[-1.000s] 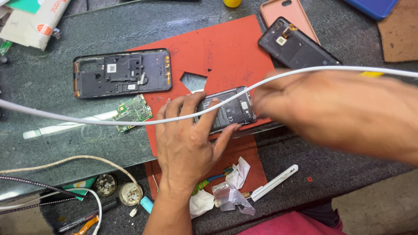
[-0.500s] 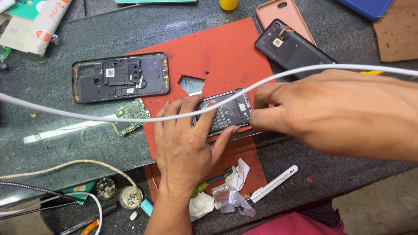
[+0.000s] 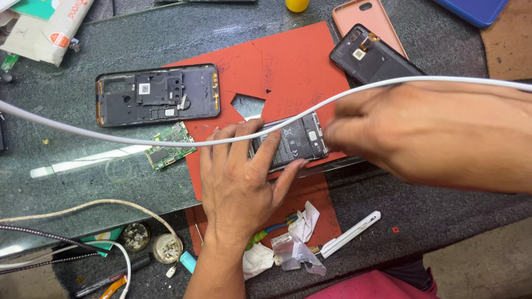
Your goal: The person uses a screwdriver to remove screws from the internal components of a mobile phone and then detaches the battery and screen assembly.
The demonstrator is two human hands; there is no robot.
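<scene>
An opened dark phone with its battery showing lies on a red mat. My left hand presses down on the phone's left end, thumb along its near edge and fingers across its top. My right hand comes in from the right, fingertips at the phone's right end; what they pinch is blurred. A white cable arcs across the view in front of both hands.
A bare phone frame and a green circuit board lie left of the mat. Another dark phone back rests on a pink case at the back. White tweezers, tissue scraps, small tins and tools line the near edge.
My right hand has shifted a little along the phone's right end. My left hand keeps pressing the phone down. The view has drifted slightly.
</scene>
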